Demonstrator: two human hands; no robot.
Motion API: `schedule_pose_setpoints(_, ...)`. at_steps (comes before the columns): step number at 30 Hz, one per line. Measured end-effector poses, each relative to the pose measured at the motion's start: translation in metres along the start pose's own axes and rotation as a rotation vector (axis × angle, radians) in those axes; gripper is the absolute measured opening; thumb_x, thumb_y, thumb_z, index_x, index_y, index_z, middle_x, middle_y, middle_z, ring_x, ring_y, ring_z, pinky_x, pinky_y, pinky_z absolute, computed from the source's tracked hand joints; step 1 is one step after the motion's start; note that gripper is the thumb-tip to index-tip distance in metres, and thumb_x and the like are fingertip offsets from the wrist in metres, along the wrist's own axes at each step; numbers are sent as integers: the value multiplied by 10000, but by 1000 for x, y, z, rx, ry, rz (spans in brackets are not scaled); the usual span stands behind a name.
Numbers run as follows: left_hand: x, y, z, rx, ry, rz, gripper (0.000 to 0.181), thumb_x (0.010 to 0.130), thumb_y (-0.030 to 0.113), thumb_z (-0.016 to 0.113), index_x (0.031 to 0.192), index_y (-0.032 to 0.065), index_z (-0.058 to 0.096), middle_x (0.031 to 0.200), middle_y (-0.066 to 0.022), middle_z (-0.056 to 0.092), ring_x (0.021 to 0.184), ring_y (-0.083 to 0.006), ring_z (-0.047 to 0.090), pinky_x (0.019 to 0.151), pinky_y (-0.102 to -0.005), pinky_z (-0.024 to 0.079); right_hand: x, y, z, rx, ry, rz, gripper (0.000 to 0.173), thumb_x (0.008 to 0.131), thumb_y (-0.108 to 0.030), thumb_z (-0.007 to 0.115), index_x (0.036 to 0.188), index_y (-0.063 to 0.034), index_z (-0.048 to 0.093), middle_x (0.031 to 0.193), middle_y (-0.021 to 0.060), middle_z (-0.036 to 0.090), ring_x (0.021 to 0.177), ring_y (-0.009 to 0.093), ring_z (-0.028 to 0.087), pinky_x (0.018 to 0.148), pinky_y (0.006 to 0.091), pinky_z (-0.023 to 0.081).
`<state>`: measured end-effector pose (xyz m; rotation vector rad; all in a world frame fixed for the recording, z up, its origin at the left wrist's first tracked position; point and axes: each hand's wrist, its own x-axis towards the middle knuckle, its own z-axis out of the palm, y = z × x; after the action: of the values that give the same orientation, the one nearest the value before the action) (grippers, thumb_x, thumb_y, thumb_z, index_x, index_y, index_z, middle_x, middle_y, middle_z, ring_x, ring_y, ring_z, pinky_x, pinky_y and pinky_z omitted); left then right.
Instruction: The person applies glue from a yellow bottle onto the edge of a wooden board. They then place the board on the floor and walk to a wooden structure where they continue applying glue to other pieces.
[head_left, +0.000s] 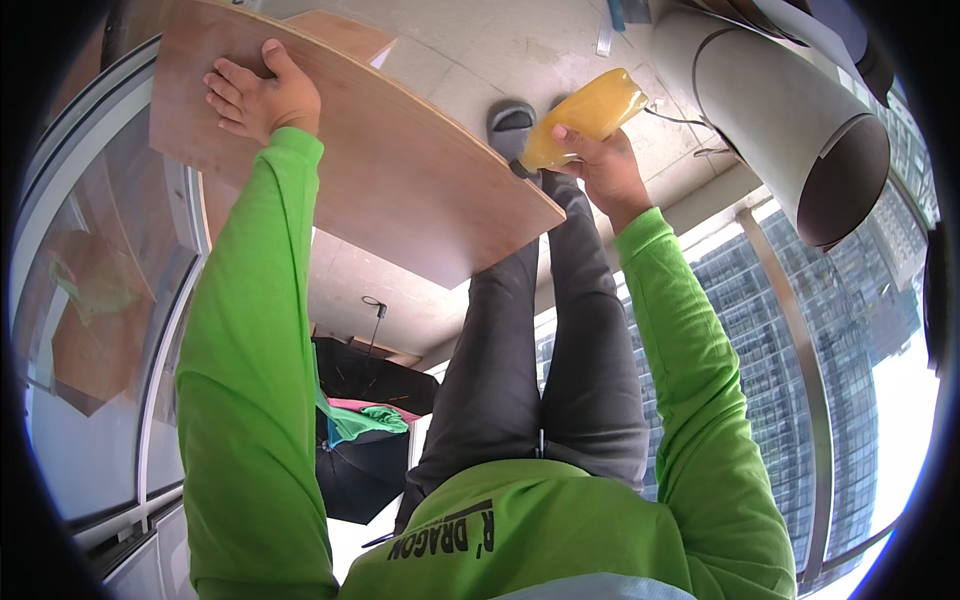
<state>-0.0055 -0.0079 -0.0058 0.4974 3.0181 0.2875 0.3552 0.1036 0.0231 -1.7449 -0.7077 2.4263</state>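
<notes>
My left hand (262, 94) rests with fingers spread on the face of a large reddish-brown wooden board (360, 165), near its upper left part. The board is tilted, and its lower right corner reaches to my legs. To the right of the board, my right hand (604, 169) grips a transparent plastic bottle of yellow-orange liquid (589, 112). The bottle lies slantwise in my fingers, its narrower end towards the board's edge and my shoe. The fingers behind the bottle are partly hidden.
Another wooden board (341, 34) lies behind the large one. A big pale cylinder (765, 112) with a dark open end is at the upper right. Dark umbrellas (360, 472) with green and pink cloth are at the lower left. Glass panes flank me; a railing post (802, 337) stands right.
</notes>
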Motion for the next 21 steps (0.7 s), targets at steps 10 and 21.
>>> schedule_pose_setpoints(10, -1, 1, -3, -15, -2, -5, 952, 955, 697, 392, 1624, 40, 228, 1705, -187, 167, 1576, -382, 112, 1262, -554, 57, -2, 2, 1, 27, 28, 8, 520, 864, -225, 831, 1233, 39, 575, 1151, 154, 669, 1047, 260, 699, 861, 372, 629)
schedule_pose_setpoints(21, -1, 3, -2, -10, -11, -4, 944, 959, 686, 394, 1624, 38, 226, 1705, -188, 164, 1575, -385, 117, 1263, -555, 63, 33, -10, 45, 25, -60, -88, 543, 840, -271, 854, 1225, 15, 598, 1142, 115, 681, 1035, 232, 697, 847, 355, 615)
